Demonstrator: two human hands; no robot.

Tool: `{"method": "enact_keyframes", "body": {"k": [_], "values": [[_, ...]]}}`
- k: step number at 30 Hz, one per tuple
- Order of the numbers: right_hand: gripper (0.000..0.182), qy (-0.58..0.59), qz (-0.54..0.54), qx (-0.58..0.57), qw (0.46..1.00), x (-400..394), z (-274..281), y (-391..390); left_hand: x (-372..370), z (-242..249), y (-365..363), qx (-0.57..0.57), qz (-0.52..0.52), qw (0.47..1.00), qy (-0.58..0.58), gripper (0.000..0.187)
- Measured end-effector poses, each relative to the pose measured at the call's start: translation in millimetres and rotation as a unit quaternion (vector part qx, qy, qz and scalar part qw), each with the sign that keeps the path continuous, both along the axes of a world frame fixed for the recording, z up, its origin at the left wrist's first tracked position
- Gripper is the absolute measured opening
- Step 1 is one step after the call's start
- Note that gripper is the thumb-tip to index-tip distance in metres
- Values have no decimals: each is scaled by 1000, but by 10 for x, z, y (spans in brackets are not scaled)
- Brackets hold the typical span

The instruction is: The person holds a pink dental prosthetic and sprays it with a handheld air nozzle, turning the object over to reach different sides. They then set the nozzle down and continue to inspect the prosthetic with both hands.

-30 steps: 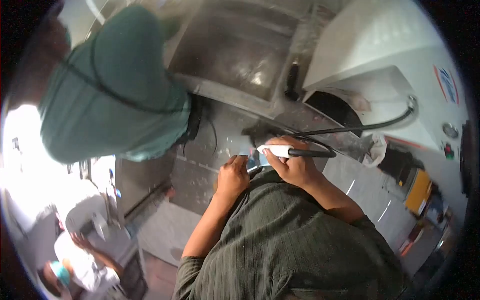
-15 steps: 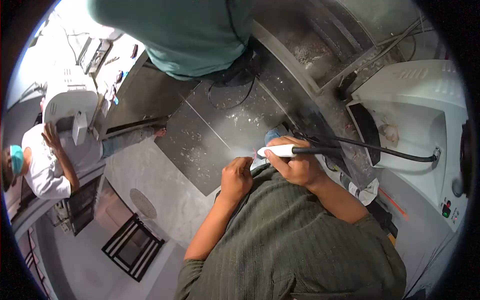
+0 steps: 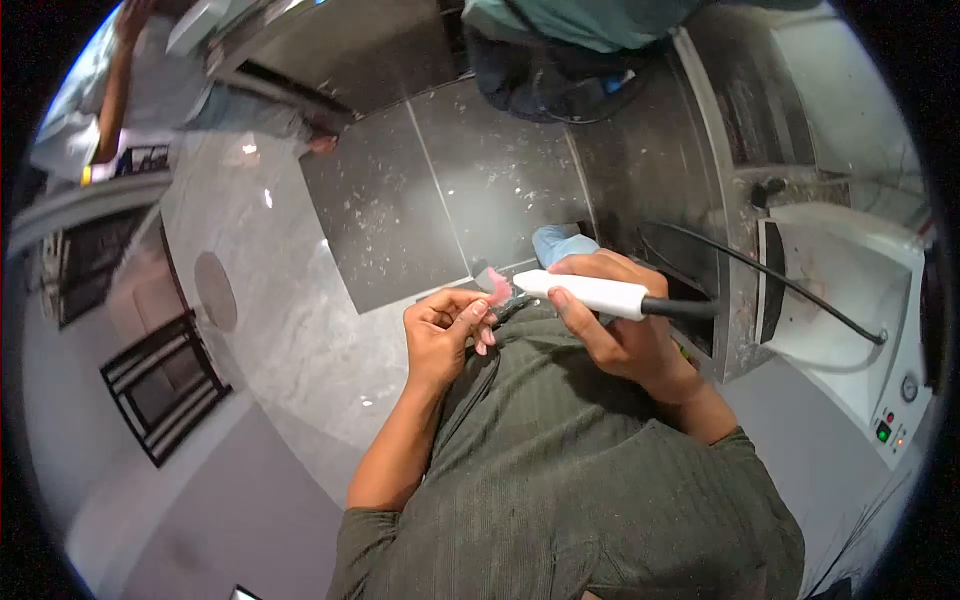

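Closest in, the left hand pinches a small pink piece between thumb and fingertips, curled tightly round it and held just above the person's green shirt. Right beside it, the right hand is wrapped fully round a white handheld tool, fingers closed along the body, with the tool's tip meeting the pink piece. A black cable runs from the back of the tool to a white machine at the right, past a dark metal bench.

Further off lies a floor of dark tiles speckled with pale dust, then lighter polished flooring and a black stool. At the top edge stands another person in a teal top; a second person's arm shows at the far upper left.

Judging from this, the piece is small and held only at the fingertips, so the tool tip could skid off and catch the left fingers, or the piece could twist out of the pinch and drop to the floor. The cable hangs loose near the bench edge and could tug the tool off line.

No brand, label or writing can be read; the machine shows only small coloured buttons and a dial.
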State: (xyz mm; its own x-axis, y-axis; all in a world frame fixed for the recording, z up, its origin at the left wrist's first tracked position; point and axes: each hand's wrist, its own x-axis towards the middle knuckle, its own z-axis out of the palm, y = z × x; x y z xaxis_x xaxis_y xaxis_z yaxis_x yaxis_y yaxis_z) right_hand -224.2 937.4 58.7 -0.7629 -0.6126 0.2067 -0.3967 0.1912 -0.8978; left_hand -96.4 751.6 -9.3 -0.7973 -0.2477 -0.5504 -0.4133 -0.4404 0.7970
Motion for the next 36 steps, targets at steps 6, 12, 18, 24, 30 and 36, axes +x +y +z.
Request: {"method": "enact_keyframes", "body": {"k": [6, 12, 18, 24, 30, 36], "values": [[12, 77, 118, 20, 990, 316, 128, -447, 635, -46, -116, 79, 159, 982, 70, 12], [14, 101, 165, 25, 981, 522, 255, -677, 943, 0, -99, 83, 258, 956, 108, 10], [13, 183, 194, -23, 963, 590, 298, -779, 1063, 110, -96, 5, 321, 935, 154, 13], [15, 165, 186, -28, 968, 736, 358, -809, 1106, 233, -111, -10, 345, 925, 161, 12], [16, 176, 162, -17, 971, 828, 413, -806, 1162, 352, -34, -64, 342, 925, 152, 13], [19, 207, 172, -45, 962, 867, 399, -837, 1206, 278, -52, -57, 326, 932, 146, 12]]}}
